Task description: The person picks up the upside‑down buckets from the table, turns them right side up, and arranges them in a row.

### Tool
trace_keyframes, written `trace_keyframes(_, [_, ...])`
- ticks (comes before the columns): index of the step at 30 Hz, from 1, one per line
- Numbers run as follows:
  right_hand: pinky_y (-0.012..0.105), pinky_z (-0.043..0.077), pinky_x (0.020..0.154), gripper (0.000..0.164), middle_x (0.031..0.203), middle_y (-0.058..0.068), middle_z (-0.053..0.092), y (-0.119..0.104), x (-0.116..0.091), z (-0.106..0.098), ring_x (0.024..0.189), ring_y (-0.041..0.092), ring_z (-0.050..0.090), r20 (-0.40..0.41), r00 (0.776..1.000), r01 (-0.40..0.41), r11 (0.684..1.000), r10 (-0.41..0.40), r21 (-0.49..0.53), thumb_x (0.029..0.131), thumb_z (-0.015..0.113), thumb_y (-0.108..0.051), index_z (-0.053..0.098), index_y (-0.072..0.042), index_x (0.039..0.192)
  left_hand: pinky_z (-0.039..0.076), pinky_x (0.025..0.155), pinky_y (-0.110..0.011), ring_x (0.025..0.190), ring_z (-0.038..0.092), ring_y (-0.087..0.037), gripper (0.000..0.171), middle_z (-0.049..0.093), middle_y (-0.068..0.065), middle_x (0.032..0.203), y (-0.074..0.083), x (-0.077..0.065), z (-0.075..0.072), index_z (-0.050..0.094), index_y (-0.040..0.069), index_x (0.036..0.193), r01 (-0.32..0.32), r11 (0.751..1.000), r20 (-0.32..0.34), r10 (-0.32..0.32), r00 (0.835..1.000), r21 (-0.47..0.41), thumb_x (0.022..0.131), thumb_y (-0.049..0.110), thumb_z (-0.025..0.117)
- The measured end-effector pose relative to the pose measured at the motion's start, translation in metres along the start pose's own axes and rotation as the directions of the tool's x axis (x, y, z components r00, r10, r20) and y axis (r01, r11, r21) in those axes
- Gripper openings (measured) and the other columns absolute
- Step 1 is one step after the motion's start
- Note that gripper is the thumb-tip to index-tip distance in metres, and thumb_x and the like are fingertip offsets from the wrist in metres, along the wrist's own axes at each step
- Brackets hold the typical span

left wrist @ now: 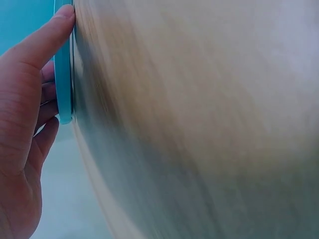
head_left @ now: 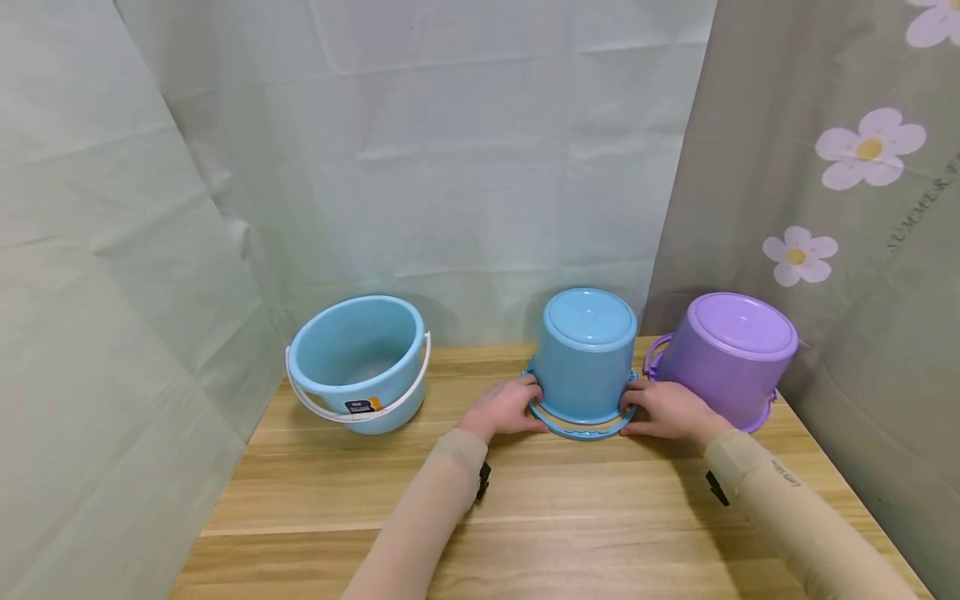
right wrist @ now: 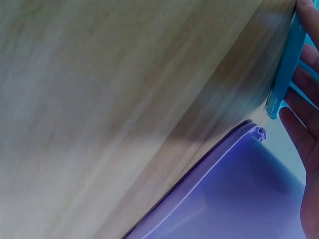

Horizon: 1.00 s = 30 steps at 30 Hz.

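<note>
An upside-down blue bucket (head_left: 588, 367) stands on the wooden table, its blue handle lying around the front of its rim. My left hand (head_left: 508, 407) grips its left side low down. In the left wrist view the thumb lies over the blue handle (left wrist: 63, 74) and the other fingers are behind it. On the opposite side my right hand (head_left: 667, 410) grips the bucket near the handle's joint. The right wrist view shows the thumb and fingers about the blue handle (right wrist: 288, 67), partly cut off by the frame edge.
To the right, close by my right hand, a purple bucket (head_left: 731, 358) sits upside down. A wider light-blue bucket (head_left: 360, 358) with a white handle stands upright at the left. Cloth curtains (head_left: 480, 167) hang behind and beside the wooden table (head_left: 555, 517).
</note>
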State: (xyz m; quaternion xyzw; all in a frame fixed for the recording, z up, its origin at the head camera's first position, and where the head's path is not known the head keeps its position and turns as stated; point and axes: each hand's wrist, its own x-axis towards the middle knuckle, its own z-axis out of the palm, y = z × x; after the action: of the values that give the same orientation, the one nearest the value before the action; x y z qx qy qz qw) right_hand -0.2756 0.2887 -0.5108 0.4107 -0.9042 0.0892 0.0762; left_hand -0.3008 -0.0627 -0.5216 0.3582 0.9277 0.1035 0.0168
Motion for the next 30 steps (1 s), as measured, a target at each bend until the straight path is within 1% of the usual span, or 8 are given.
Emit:
trace_keyframes(6, [0.036, 0.058, 0.073, 0.032, 0.099, -0.005, 0.064, -0.0019, -0.0002, -0.0035, 0.080, 0.013, 0.064, 0.028, 0.999, -0.024, 1.000, 0.024, 0.007, 0.088, 0.088, -0.049, 0.075, -0.021, 0.097, 0.053, 0.084, -0.025, 0.093, 0.057, -0.009, 0.046, 0.057, 0.009, 0.108, 0.0004, -0.0001, 0.0008, 0.073, 0.018, 0.113, 0.001, 1.000, -0.010, -0.001, 1.000, -0.007, 0.089, 0.056, 0.085])
trace_keyframes(10, [0.036, 0.058, 0.074, 0.032, 0.099, -0.005, 0.064, -0.0024, -0.0004, -0.0043, 0.081, 0.013, 0.064, 0.039, 0.999, -0.027, 1.000, 0.027, 0.008, 0.088, 0.087, -0.049, 0.075, -0.020, 0.097, 0.052, 0.083, -0.025, 0.092, 0.056, -0.009, 0.046, 0.055, 0.009, 0.107, 0.0006, -0.0001, 0.0008, 0.073, 0.019, 0.113, 0.000, 1.000, 0.000, 0.000, 1.000, -0.007, 0.089, 0.056, 0.085])
trace_keyframes(15, [0.035, 0.059, 0.073, 0.031, 0.099, -0.005, 0.064, -0.0029, -0.0005, -0.0042, 0.080, 0.010, 0.062, 0.024, 1.000, 0.001, 1.000, -0.001, -0.004, 0.088, 0.087, -0.048, 0.075, -0.020, 0.096, 0.052, 0.083, -0.025, 0.092, 0.056, -0.010, 0.047, 0.055, 0.009, 0.107, 0.0011, -0.0006, -0.0001, 0.073, 0.020, 0.113, 0.002, 1.000, 0.013, -0.002, 1.000, 0.000, 0.088, 0.058, 0.084])
trace_keyframes(22, [0.032, 0.058, 0.069, 0.029, 0.097, -0.006, 0.063, -0.0013, -0.0012, -0.0039, 0.079, 0.006, 0.059, -0.006, 0.998, 0.059, 0.998, -0.059, -0.030, 0.085, 0.090, -0.043, 0.075, -0.021, 0.095, 0.052, 0.083, -0.025, 0.096, 0.056, -0.008, 0.049, 0.056, 0.010, 0.108, 0.0004, -0.0024, -0.0028, 0.074, 0.021, 0.112, -0.016, 1.000, 0.031, 0.016, 0.999, 0.006, 0.089, 0.063, 0.081])
trace_keyframes(26, [0.032, 0.058, 0.069, 0.027, 0.096, -0.008, 0.063, 0.0005, -0.0004, -0.0021, 0.079, 0.005, 0.059, -0.009, 0.998, 0.060, 0.997, -0.061, -0.048, 0.081, 0.092, -0.039, 0.075, -0.022, 0.094, 0.051, 0.083, -0.024, 0.097, 0.056, -0.008, 0.049, 0.055, 0.009, 0.109, 0.0005, -0.0039, -0.0051, 0.073, 0.021, 0.112, -0.027, 1.000, 0.038, 0.027, 0.999, 0.002, 0.090, 0.065, 0.079])
trace_keyframes(30, [0.032, 0.058, 0.068, 0.027, 0.094, -0.009, 0.063, 0.0018, 0.0011, -0.0017, 0.077, 0.005, 0.058, -0.025, 0.997, 0.068, 0.996, -0.070, -0.054, 0.078, 0.092, -0.035, 0.074, -0.023, 0.093, 0.051, 0.082, -0.025, 0.096, 0.056, -0.009, 0.047, 0.055, 0.009, 0.109, 0.0000, -0.0059, -0.0080, 0.072, 0.022, 0.112, -0.038, 0.999, 0.030, 0.038, 0.999, -0.012, 0.090, 0.063, 0.080])
